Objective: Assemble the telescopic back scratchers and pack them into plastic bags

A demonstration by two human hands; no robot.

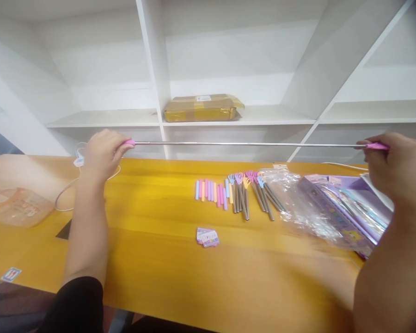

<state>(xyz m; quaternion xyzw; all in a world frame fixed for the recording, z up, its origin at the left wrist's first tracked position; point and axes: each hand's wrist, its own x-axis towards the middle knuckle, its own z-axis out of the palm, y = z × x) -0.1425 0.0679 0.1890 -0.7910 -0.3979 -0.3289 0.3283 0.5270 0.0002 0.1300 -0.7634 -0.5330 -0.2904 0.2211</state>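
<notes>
A telescopic back scratcher (229,144) is drawn out to a long thin metal rod, level above the table. My left hand (102,152) is closed round its pink grip at one end. My right hand (397,157) is closed at the other end, where a pink piece shows between the fingers. Below lie several metal rods with coloured claw heads (246,183), more back scratchers. Left of them is a row of short pink, blue, purple and orange tubes (211,191). A small stack of printed purple cards (207,237) lies nearer me.
Clear plastic bags (298,208) and a purple box (346,222) of wrapped items lie on the right. A clear plastic bottle (19,206) and a white cable (57,199) are at left. A taped carton (203,108) sits on the white shelf (280,113) behind the yellow table (152,259).
</notes>
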